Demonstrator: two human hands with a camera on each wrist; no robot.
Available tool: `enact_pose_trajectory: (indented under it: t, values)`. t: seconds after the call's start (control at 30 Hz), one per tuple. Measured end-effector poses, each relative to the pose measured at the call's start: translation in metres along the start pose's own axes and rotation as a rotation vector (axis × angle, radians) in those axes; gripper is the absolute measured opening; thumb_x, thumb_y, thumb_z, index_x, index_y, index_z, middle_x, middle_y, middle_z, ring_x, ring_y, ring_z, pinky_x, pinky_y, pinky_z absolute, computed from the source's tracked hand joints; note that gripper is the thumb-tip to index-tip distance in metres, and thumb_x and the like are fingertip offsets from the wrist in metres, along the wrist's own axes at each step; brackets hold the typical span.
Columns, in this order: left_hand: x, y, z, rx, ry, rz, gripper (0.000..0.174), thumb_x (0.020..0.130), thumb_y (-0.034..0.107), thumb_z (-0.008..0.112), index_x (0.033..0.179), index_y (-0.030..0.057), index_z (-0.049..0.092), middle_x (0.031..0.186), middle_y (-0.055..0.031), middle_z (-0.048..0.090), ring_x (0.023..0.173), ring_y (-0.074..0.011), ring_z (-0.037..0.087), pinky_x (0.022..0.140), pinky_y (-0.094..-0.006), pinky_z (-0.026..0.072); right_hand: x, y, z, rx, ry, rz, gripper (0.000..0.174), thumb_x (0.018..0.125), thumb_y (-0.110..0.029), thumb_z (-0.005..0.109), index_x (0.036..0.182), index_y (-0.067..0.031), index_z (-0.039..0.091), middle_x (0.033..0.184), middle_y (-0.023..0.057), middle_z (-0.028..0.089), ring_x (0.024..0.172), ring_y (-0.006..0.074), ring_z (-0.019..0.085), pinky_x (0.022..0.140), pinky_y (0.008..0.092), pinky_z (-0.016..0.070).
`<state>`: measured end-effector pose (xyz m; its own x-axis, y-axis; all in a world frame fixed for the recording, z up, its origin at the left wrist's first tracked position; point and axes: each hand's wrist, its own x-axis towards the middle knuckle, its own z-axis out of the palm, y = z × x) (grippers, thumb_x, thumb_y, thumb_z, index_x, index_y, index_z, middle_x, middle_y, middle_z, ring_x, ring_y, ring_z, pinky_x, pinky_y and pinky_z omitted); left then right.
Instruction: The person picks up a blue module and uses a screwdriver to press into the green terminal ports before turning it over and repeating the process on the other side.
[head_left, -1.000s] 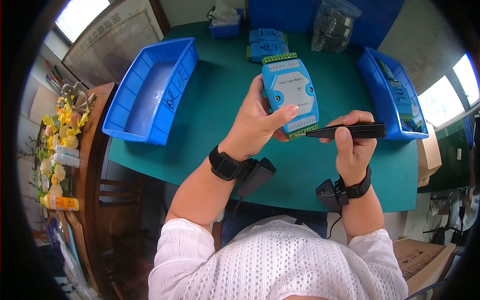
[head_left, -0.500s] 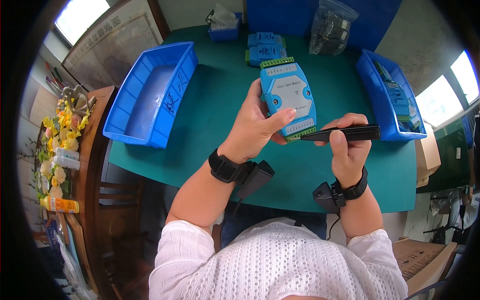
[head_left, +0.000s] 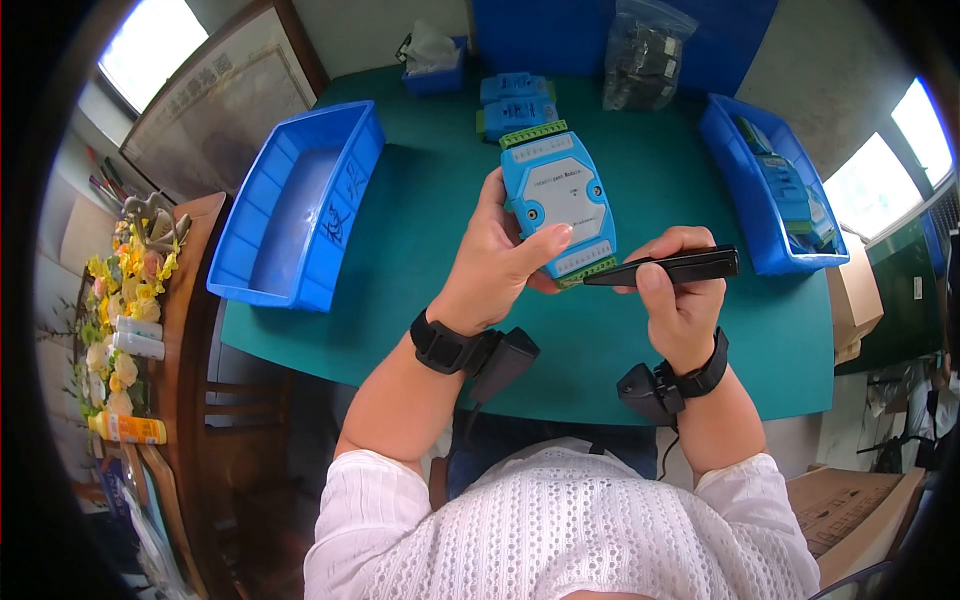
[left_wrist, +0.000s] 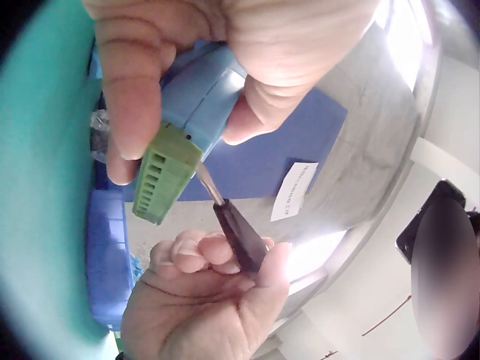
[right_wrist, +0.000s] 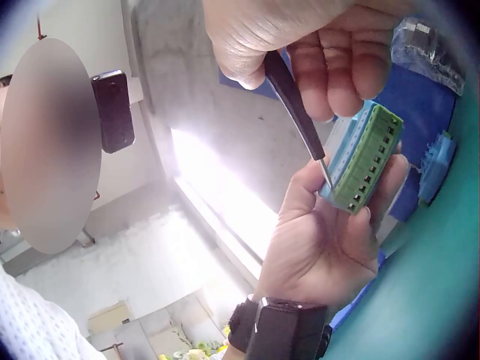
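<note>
My left hand (head_left: pixel 500 255) grips a blue module (head_left: pixel 560 205) with a grey label face, thumb on the label and fingers behind. Green terminal blocks sit on its two ends; the near one is the lower terminal block (head_left: pixel 586 272). In my right hand (head_left: pixel 685 300) a black-handled screwdriver (head_left: pixel 690 267) is pinched between thumb and fingers. Its thin metal tip (right_wrist: pixel 327 177) meets the edge of that green block in the right wrist view. From the left wrist view, the metal shaft (left_wrist: pixel 210 184) reaches the block's side near the blue housing.
A blue bin (head_left: pixel 228 270) stands at the left of the green table (head_left: pixel 450 370). Another blue bin (head_left: pixel 745 250) at the right holds several modules. Two blue modules (head_left: pixel 520 112) lie behind my hands, with a plastic bag of dark parts (head_left: pixel 645 65) and a tissue box (head_left: pixel 432 78) at the back.
Both hands, the module and the screwdriver appear slightly further left in the head view, whose background has shifted too. The hold on each stays the same, with the tip still at the lower terminal block.
</note>
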<state>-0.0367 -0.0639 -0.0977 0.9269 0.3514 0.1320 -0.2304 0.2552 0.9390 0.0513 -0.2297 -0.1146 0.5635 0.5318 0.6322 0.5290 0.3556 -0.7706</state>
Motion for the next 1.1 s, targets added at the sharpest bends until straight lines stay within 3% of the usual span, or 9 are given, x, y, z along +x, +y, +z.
enact_pose_trajectory:
  t: [0.13,0.27,0.5,0.6,0.67,0.77,0.93,1.1]
  values:
    - [-0.001,0.002,0.0,-0.003,-0.009,-0.008,0.075,0.074,0.024,0.069,0.129,0.003,0.022,0.11,-0.0119,0.05,0.092,-0.0174,0.058,0.051,-0.0234,0.0531,0.003,-0.009,0.003,0.17,0.099,0.078,0.021,0.085,-0.012,0.057,0.096,0.0007,0.046,0.074,0.0063,0.057,0.063,0.0111,0.058,0.057,0.0229,0.0478]
    - [0.0,-0.002,-0.001,0.023,-0.028,0.019,0.075,0.074,0.026,0.069,0.129,0.004,0.023,0.112,-0.0118,0.049,0.094,-0.017,0.056,0.052,-0.022,0.052,0.01,-0.005,-0.004,0.301,0.191,0.038,0.017,0.089,-0.013,0.051,0.097,-0.0008,0.043,0.071,0.0098,0.059,0.06,0.0129,0.058,0.056,0.0241,0.0479]
    - [-0.001,-0.006,0.003,0.051,-0.136,0.132,0.069,0.077,0.017,0.067,0.129,0.0047,0.023,0.116,-0.0092,0.047,0.101,-0.0166,0.052,0.07,-0.0255,0.0497,0.019,-0.008,-0.014,0.516,0.399,0.153,0.015,0.093,-0.019,0.044,0.095,-0.0039,0.044,0.069,0.0097,0.06,0.055,0.0136,0.056,0.052,0.0231,0.0454]
    - [0.001,-0.013,0.004,0.036,-0.131,0.194,0.068,0.078,0.015,0.066,0.129,0.0042,0.023,0.117,-0.0087,0.047,0.103,-0.0165,0.051,0.079,-0.0286,0.0476,0.022,-0.006,-0.021,0.562,0.389,0.127,0.015,0.093,-0.02,0.043,0.096,-0.0051,0.044,0.069,0.01,0.06,0.055,0.0139,0.057,0.053,0.0234,0.0465]
    - [0.0,-0.011,0.006,0.016,-0.124,0.161,0.067,0.078,0.016,0.067,0.129,0.0041,0.025,0.117,-0.009,0.048,0.104,-0.0165,0.051,0.084,-0.0306,0.0461,0.023,-0.006,-0.022,0.567,0.427,0.137,0.015,0.094,-0.021,0.044,0.096,-0.0056,0.044,0.07,0.0103,0.061,0.056,0.0143,0.057,0.053,0.024,0.0472]
    - [-0.001,-0.008,-0.001,0.029,-0.129,-0.069,0.063,0.078,0.016,0.067,0.127,0.0026,0.03,0.115,-0.0097,0.05,0.104,-0.0172,0.052,0.088,-0.0327,0.0438,0.024,-0.006,-0.021,0.531,0.482,0.107,0.016,0.093,-0.021,0.045,0.098,-0.0057,0.044,0.072,0.0107,0.062,0.057,0.0144,0.058,0.055,0.0249,0.0478]
    - [-0.005,-0.007,0.007,0.014,-0.174,-0.034,0.06,0.077,0.015,0.067,0.125,-0.0011,0.034,0.112,-0.0118,0.052,0.101,-0.0172,0.053,0.086,-0.0319,0.045,0.022,0.002,-0.026,0.334,0.463,-0.014,0.018,0.089,-0.012,0.054,0.101,-0.0037,0.044,0.076,0.012,0.062,0.064,0.0149,0.061,0.058,0.026,0.0496]
    - [-0.006,-0.008,0.007,0.077,-0.167,-0.042,0.06,0.076,0.013,0.067,0.124,-0.0032,0.034,0.112,-0.0127,0.052,0.102,-0.0176,0.053,0.087,-0.0321,0.0447,0.019,0.0,-0.021,0.366,0.409,-0.036,0.022,0.082,-0.003,0.06,0.099,-0.0021,0.045,0.08,0.0089,0.059,0.071,0.0156,0.063,0.063,0.0254,0.0531]
